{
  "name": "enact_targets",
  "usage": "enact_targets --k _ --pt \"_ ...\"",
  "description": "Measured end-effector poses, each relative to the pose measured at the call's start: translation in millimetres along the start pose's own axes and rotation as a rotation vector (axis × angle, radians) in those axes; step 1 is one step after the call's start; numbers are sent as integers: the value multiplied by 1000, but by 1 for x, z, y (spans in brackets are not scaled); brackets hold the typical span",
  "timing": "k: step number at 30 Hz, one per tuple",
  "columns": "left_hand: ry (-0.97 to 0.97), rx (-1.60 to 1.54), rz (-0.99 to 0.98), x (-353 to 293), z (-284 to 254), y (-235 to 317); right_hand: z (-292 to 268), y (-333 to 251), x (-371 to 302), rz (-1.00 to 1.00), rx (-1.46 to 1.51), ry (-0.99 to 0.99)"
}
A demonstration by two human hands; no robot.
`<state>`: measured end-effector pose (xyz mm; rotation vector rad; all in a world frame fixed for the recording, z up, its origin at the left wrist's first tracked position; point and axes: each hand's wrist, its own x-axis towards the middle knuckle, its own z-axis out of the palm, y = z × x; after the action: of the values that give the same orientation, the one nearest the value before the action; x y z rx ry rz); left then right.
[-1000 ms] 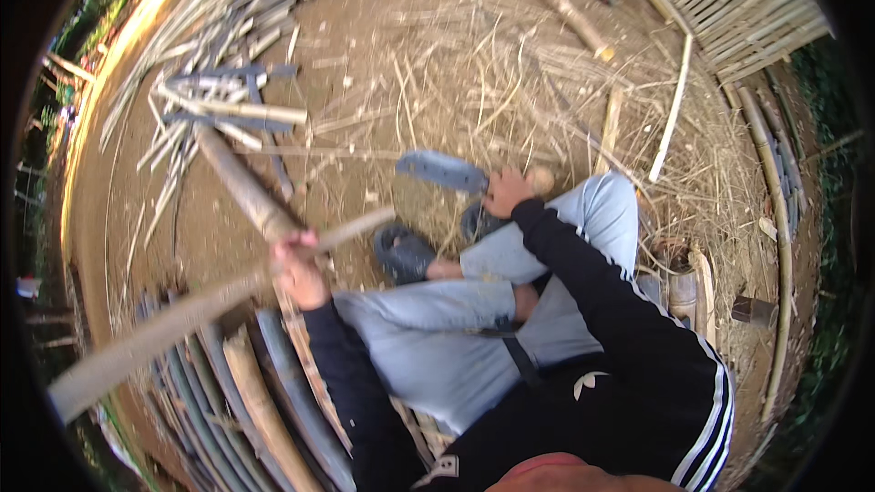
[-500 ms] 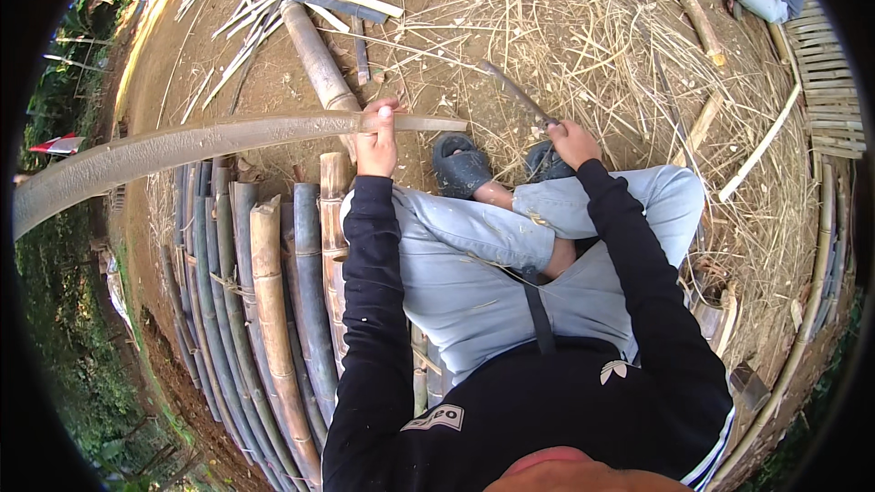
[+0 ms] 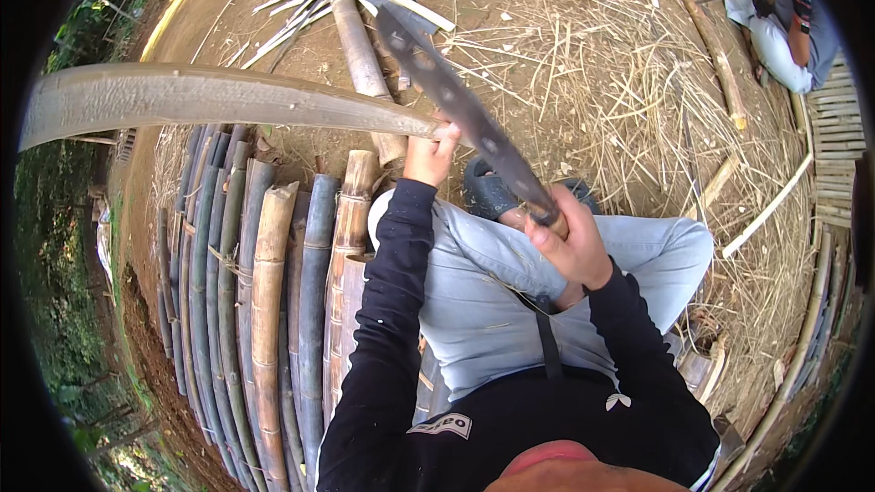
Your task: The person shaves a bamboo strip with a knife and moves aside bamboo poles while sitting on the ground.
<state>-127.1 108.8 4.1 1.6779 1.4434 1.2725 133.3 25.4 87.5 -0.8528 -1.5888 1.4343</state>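
A long, pale-brown split-bamboo strip [image 3: 210, 98], stretched across the upper left of the frame, is grasped near its narrow end by the fingers of the left hand [image 3: 428, 157]. A dark, long-bladed metal machete [image 3: 463, 117], slanted at upper centre, is gripped by the clenched fingers of the right hand [image 3: 579, 244].

The split bamboo strip [image 3: 182, 98] is pale greyish tan. The knife [image 3: 447, 96] has a dark grey blade mottled with lighter patches. The bamboo poles [image 3: 315, 246] mix blue-grey, green and straw-brown. The jeans [image 3: 478, 337] are light blue; the black sweatshirt [image 3: 547, 415] bears white emblems. The sandals [image 3: 485, 191] are dark grey.
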Motion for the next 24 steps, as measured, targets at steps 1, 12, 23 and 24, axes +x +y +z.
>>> enact_targets --k 1,12,23,24 --pt "52 56 75 0 -1 -9 7 -5 2 -39 -16 -15" --pt "17 102 -26 -3 -2 24 53 -37 -10 33 -322 99" --pt "-44 128 -1 -9 3 42 43 -28 -20 63 -275 88" --pt "-41 124 -4 -10 2 44 44 -26 -22 77 -291 87"
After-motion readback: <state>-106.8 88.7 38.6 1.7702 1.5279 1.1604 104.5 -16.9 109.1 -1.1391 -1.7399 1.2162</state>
